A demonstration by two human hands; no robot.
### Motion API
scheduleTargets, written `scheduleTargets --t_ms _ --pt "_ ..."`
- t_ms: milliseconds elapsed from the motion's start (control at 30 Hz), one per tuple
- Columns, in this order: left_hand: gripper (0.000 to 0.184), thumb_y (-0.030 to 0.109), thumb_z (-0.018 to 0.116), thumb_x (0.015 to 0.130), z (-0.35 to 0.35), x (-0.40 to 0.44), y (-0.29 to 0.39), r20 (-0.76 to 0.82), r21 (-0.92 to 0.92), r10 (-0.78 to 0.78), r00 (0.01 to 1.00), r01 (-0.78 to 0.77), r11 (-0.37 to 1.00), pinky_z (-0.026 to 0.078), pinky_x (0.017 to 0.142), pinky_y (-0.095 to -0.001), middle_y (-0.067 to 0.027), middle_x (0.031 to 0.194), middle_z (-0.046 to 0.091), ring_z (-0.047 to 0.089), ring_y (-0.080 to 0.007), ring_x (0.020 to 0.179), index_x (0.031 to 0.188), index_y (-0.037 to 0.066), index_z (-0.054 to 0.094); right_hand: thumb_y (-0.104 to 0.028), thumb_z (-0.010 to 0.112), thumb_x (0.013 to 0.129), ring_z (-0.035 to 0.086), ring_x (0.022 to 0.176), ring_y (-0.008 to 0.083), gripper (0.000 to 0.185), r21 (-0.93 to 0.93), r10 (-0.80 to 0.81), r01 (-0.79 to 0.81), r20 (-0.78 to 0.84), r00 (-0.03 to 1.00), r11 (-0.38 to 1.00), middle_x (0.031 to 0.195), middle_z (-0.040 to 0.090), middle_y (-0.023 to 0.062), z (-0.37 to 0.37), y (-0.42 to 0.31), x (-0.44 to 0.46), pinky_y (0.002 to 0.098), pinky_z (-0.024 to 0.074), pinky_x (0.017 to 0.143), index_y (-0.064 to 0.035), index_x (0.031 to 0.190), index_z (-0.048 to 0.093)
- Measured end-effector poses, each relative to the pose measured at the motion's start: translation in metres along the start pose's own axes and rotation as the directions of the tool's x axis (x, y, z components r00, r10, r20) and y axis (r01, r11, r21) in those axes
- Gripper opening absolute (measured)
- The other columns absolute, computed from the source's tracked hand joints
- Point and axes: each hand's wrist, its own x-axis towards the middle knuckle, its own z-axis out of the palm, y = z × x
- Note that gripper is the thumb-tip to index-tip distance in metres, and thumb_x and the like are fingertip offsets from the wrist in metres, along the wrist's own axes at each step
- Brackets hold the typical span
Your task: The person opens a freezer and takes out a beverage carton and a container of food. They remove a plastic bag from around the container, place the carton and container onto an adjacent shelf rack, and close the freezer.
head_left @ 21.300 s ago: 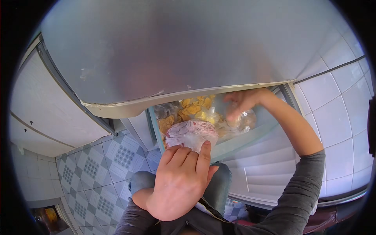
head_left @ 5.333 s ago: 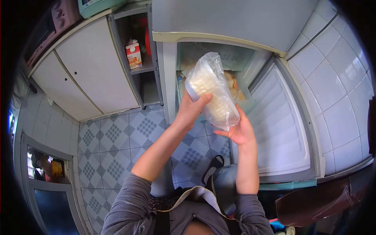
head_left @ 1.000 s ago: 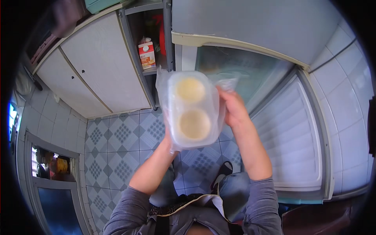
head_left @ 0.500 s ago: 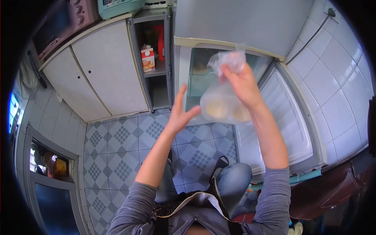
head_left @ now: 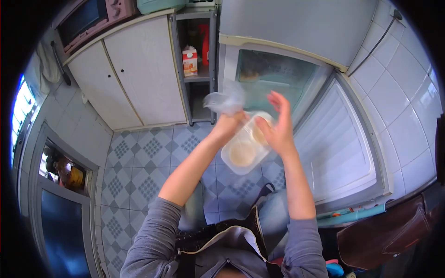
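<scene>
My left hand (head_left: 226, 128) is closed round the gathered neck of a thin clear plastic bag (head_left: 227, 99), whose loose end sticks up past the fist. Below hangs a translucent plastic tray (head_left: 226, 157) with two round, pale, flat food pieces (head_left: 242, 154); their exact kind is blurred. The tray is tilted and appears to be inside the bag. At the tray's right end is my right hand (head_left: 281, 132), fingers spread and thumb stretched over the tray. Whether that thumb touches it I cannot tell.
Ahead stands a fridge with its lower compartment (head_left: 273, 78) uncovered and its door (head_left: 340, 143) swung out to the right. A grey shelf rack (head_left: 213, 60) holds a carton (head_left: 190, 63). White cupboards (head_left: 143, 76) line the left; a brown leather bag (head_left: 384, 236) is at right.
The bag has passed from my right hand to my left and moved down and left. My right hand has let go and opened. The view has shifted slightly.
</scene>
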Motion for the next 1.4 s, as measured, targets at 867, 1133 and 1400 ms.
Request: scheduleTargets --t_ms 867,1133,1400 --pt "0.011 0.005 0.053 0.072 -0.045 -0.022 0.055 0.233 0.752 0.486 0.842 -0.473 0.459 0.044 0.063 -0.0427 -0.0163 0.076 0.056 0.052 -0.0413 0.074 0.082 0.001 0.054 -0.051 0.041 0.09 0.056 0.1 0.0236 0.057 0.781 0.682 -0.624 0.45 0.576 0.012 0.114 0.055 0.0146 0.029 0.085 -0.042 0.0407 0.0444 0.087 -0.0027 0.121 0.044" --pt "0.012 0.013 0.052 0.082 -0.079 -0.002 0.015 -0.232 0.555 0.288 0.929 -0.117 0.824 0.046 0.059 -0.0345 -0.0104 0.06 0.052 0.058 -0.0236 0.064 0.074 0.004 0.052 -0.025 0.045 0.091 0.056 0.099 0.0248 0.039 0.45 0.632 -0.809 0.513 0.581 0.378 0.115 0.055 0.0151 0.034 0.076 -0.045 0.0371 0.0474 0.083 -0.0046 0.124 0.042" --pt "0.029 0.026 0.045 0.094 -0.052 -0.013 0.066 -0.231 -0.575 -0.333 0.914 0.147 0.805 0.037 0.049 -0.0226 0.0009 0.064 0.048 0.047 -0.0083 0.056 0.071 0.008 0.049 -0.014 0.068 0.07 0.034 0.123 0.0398 0.066 -0.186 0.138 -0.151 -0.081 0.987 0.971 0.133 0.036 0.0228 0.06 0.053 -0.03 0.0439 0.0269 0.104 0.0008 0.126 0.037"
